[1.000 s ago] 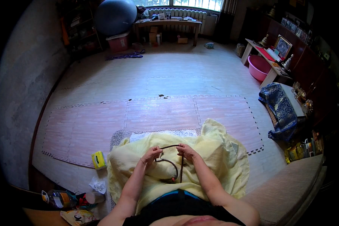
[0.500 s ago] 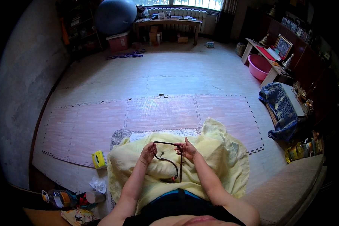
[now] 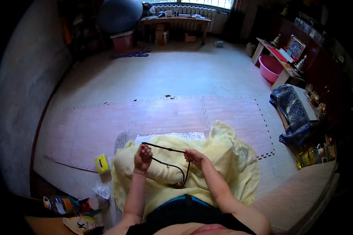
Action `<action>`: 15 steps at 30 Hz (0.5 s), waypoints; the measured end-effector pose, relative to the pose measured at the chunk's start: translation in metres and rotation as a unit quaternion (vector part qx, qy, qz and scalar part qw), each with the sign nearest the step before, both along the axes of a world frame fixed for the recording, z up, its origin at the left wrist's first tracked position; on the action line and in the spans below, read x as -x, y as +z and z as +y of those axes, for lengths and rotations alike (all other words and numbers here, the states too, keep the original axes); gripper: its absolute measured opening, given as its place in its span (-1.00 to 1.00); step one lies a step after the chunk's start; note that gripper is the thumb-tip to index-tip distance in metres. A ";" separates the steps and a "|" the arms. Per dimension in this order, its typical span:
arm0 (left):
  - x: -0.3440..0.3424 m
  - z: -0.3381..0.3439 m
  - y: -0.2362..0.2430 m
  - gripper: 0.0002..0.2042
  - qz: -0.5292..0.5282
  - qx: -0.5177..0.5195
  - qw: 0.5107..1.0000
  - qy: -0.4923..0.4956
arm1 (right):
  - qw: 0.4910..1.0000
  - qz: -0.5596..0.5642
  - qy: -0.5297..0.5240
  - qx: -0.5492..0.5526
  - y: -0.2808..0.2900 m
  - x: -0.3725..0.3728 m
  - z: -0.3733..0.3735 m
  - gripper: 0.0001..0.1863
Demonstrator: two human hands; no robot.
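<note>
Here the person is sitting with a pale yellow blanket [image 3: 223, 164] over the lap, both hands raised above it. The left hand [image 3: 143, 156] is pinching one end of a stretched length of a dark beaded string [image 3: 166, 149]; the right hand [image 3: 194, 156] is pinching the other end, fingers closed narrow on it. Between the hands the strand is running taut and nearly level; the rest is hanging in a loop down to the blanket's middle, its low end touching the cloth. Progress is hard to judge: the string is looking whole and held, bead by bead handling seems under way, with most of the loop lying below the fingers, so roughly early to mid.

Packages: a small yellow box [image 3: 102, 163] is lying on the pink foam floor mat [image 3: 86, 133] just beside the blanket's left edge. At the lower left corner a bottle with an orange and blue label [image 3: 60, 204] is lying on its side, near a crumpled white tissue [image 3: 102, 192] and a flat yellowish packet [image 3: 80, 224]. Far right, a pink basin [image 3: 270, 67] is sitting under a small table.
</note>
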State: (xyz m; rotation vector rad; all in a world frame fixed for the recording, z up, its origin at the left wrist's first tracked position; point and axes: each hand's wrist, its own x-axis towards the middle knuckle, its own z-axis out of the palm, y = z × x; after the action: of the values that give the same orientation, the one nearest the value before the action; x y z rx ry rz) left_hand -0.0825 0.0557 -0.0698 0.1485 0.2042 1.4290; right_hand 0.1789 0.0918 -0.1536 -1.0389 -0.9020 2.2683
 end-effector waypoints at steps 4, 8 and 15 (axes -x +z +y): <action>0.034 0.005 -0.007 -0.85 -0.052 -0.024 0.995 0.087 | 0.996 0.074 -0.030 0.034 0.000 0.004 0.002 -0.75; 0.020 0.014 -0.033 -0.84 0.282 0.102 0.950 0.080 | 0.998 0.039 -0.044 0.004 0.011 0.007 0.000 -0.77; -0.043 0.010 -0.070 -0.84 0.522 -0.018 0.842 -0.135 | 0.964 -0.147 0.115 -0.188 0.033 0.029 -0.023 -0.78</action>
State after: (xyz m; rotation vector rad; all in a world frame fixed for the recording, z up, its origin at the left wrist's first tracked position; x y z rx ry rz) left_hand -0.0391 0.0655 -0.1399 0.9577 1.0099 0.9362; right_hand 0.1494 0.0690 -0.1207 -1.1575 -1.5792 2.0276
